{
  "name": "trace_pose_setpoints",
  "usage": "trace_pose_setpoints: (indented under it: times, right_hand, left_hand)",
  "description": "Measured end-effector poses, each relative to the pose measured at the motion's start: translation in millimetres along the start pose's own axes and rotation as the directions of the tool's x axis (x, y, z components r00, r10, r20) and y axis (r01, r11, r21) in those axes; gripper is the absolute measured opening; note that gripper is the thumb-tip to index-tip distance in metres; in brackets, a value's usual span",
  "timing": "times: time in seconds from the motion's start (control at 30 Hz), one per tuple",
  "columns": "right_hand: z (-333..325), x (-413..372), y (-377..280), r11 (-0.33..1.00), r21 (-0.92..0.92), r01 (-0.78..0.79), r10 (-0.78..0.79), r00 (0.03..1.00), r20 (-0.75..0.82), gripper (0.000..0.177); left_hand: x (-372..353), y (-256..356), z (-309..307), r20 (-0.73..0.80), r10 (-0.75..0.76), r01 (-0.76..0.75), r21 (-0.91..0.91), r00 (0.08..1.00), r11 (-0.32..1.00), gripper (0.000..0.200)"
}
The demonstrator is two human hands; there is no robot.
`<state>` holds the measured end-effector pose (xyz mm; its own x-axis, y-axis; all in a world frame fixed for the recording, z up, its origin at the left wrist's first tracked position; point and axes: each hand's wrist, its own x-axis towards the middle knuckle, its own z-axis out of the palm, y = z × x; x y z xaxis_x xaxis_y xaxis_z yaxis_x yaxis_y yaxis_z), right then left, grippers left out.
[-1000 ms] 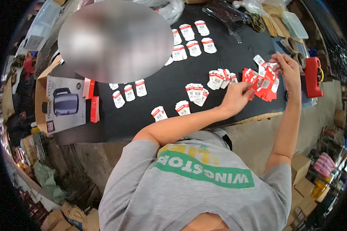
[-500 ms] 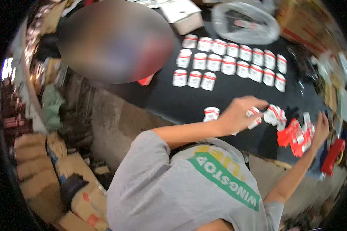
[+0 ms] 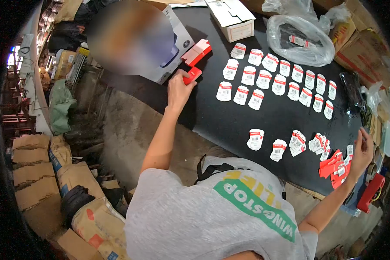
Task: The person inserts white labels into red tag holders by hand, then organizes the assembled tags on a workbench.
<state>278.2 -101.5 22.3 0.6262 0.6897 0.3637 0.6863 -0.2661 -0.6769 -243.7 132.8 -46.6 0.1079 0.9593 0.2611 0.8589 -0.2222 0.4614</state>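
Note:
At the left end of the black table, my left hand [image 3: 180, 89] has its fingers closed on a small stack of red cards [image 3: 192, 75]. A longer stack of red cards [image 3: 197, 52] lies just beyond it, beside a printed box. My right hand [image 3: 363, 151] is at the right edge, fingers loosely curled and slightly apart, with nothing visible in them. Beside it lie a loose heap of red cards [image 3: 333, 167] and a small white tag [image 3: 350, 150]. White-and-red barcode tags sit in several piles near the front, including one pile [image 3: 256, 139] nearest my left side.
Rows of barcode tag piles [image 3: 263, 79] cover the middle of the table [image 3: 221, 119]. Behind them stand a white box [image 3: 232, 19] and a clear plastic bag [image 3: 300, 41] with tags inside. A red tape dispenser [image 3: 371, 193] is at the right edge. A blurred person is at the far left.
My left hand has moved from the front tag piles to the far left and now holds red cards. Tag piles it covered now show. My right hand stays near the red heap.

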Motion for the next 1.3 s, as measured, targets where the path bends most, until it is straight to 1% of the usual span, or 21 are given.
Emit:
trace_pose_setpoints:
  times: [0.13,0.27,0.37,0.43,0.47,0.5,0.53,0.57,0.6,0.63,0.67,0.73,0.77,0.8,0.83,0.97,1.0,1.07,1.17,1.23,1.3]
  right_hand:
    - [6.0,-9.2,-32.8,0.995,0.100,-0.015,0.006,0.996,0.090,0.016]
    - [16.1,-13.6,-50.4,0.995,0.104,0.009,-0.023,0.991,0.134,0.014]
    - [23.2,-14.8,-62.5,0.997,0.078,0.023,-0.034,0.988,0.147,0.014]
    - [30.9,-16.6,-73.6,0.984,0.144,0.106,-0.125,0.984,0.128,0.018]
    - [38.3,-20.0,-83.5,0.961,0.248,0.122,-0.160,0.977,0.142,0.021]
    - [48.3,-24.7,-96.0,0.928,0.347,0.135,-0.198,0.969,0.151,0.025]
    - [59.3,-29.3,-109.4,0.914,0.361,0.186,-0.262,0.949,0.173,0.033]
    - [74.2,-35.6,-121.8,0.885,0.382,0.265,-0.358,0.913,0.196,0.036]
    - [86.7,-42.7,-137.7,0.859,0.425,0.285,-0.419,0.870,0.262,0.040]
    - [98.6,-50.3,-145.3,0.852,0.410,0.324,-0.475,0.809,0.347,0.045]
    - [109.9,-56.4,-156.7,0.830,0.406,0.382,-0.529,0.769,0.360,0.050]
    - [123.8,-62.7,-175.5,0.778,0.486,0.398,-0.587,0.736,0.337,0.053]
    - [130.3,-65.5,-176.8,0.782,0.503,0.368,-0.572,0.744,0.344,0.054]
    - [133.9,-66.6,-175.2,0.782,0.524,0.338,-0.560,0.751,0.350,0.055]
    - [132.3,-66.0,-172.8,0.811,0.536,0.233,-0.514,0.720,0.466,0.054]
    - [122.2,-65.5,-164.6,0.855,0.483,0.186,-0.454,0.719,0.526,0.052]
    - [119.1,-66.5,-164.9,0.858,0.480,0.183,-0.450,0.718,0.532,0.052]
    - [115.0,-66.3,-167.0,0.853,0.424,0.304,-0.495,0.731,0.469,0.051]
    - [114.6,-64.8,-164.3,0.861,0.463,0.209,-0.461,0.705,0.539,0.054]
    - [112.9,-62.8,-162.6,0.860,0.451,0.238,-0.474,0.700,0.534,0.055]
    - [112.8,-61.4,-161.0,0.857,0.439,0.268,-0.488,0.695,0.528,0.057]
  left_hand:
    - [0.9,-4.5,1.4,-0.017,-0.106,0.104,-0.077,0.994,0.992,0.023]
    - [0.2,-0.2,-7.8,-0.005,-0.079,0.078,-0.102,0.997,0.992,0.022]
    - [-0.6,8.9,-19.0,-0.038,-0.033,0.032,-0.027,0.999,0.999,0.019]
    - [-0.6,24.8,-31.9,-0.086,-0.090,0.074,-0.173,0.992,0.982,0.020]
    - [-0.8,33.9,-36.2,-0.084,-0.085,0.069,-0.180,0.993,0.981,0.020]
    - [-1.7,44.8,-38.6,0.091,-0.168,0.191,-0.504,0.982,0.842,0.019]
    - [-3.7,56.8,-38.8,0.285,-0.177,0.334,-0.738,0.942,0.586,0.018]
    - [-6.5,70.9,-35.2,0.482,-0.153,0.506,-0.816,0.862,0.278,0.021]
    - [-12.3,81.9,-24.1,0.606,-0.082,0.610,-0.791,0.791,0.047,0.024]
    - [-19.9,101.6,-17.1,0.676,-0.005,0.676,-0.737,0.737,-0.010,0.025]
    - [-27.1,123.3,-13.3,0.736,0.077,0.740,-0.670,0.673,-0.059,0.027]
    - [-39.2,152.3,-2.4,0.786,0.227,0.817,-0.564,0.575,-0.118,0.031]
    - [-45.3,152.3,11.6,0.805,0.298,0.856,-0.502,0.513,-0.120,0.033]
    - [-48.6,161.5,15.6,0.793,0.351,0.866,-0.479,0.498,-0.145,0.034]
    - [-51.4,168.4,19.4,0.799,0.335,0.865,-0.480,0.499,-0.145,0.034]
    - [-54.3,178.3,26.1,0.800,0.354,0.873,-0.471,0.484,-0.127,0.034]
    - [-55.1,179.5,27.0,0.803,0.354,0.875,-0.466,0.480,-0.131,0.034]
    - [-53.9,180.5,27.6,0.819,0.341,0.887,-0.434,0.462,-0.159,0.034]
    - [-54.4,180.4,30.8,0.825,0.361,0.900,-0.406,0.436,-0.158,0.035]
    - [-54.7,179.9,33.3,0.824,0.365,0.901,-0.406,0.433,-0.153,0.035]
    - [-54.9,178.4,35.8,0.808,0.442,0.921,-0.327,0.389,-0.213,0.035]
